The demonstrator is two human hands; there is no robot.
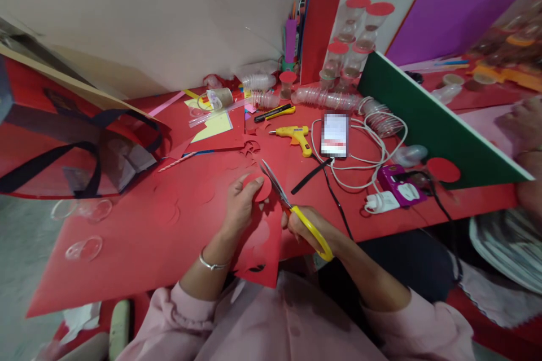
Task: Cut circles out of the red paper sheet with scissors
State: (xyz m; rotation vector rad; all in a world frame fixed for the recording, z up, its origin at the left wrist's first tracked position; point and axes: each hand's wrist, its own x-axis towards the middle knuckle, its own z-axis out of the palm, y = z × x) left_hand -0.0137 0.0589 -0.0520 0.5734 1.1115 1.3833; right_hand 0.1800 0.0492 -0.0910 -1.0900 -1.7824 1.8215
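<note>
My left hand (pixel 241 203) pinches a sheet of red paper (pixel 262 248) near its top, where a round shape is partly cut out. A silver bangle sits on that wrist. My right hand (pixel 302 228) is closed in the yellow handles of a pair of scissors (pixel 292 208). The scissor blades are apart and point up and left, meeting the round edge of the paper just beside my left fingers. Several round holes show lower in the same sheet, which hangs over the table's front edge toward my lap.
On the red table (pixel 148 237) lie a yellow glue gun (pixel 296 136), a phone (pixel 334 134) with white cables, a purple device (pixel 400 186), a black-and-yellow knife (pixel 273 113), clear plastic cups and red-lidded jars (pixel 355 34). A green board (pixel 432 124) leans at right. Another person's hand (pixel 523 118) shows far right.
</note>
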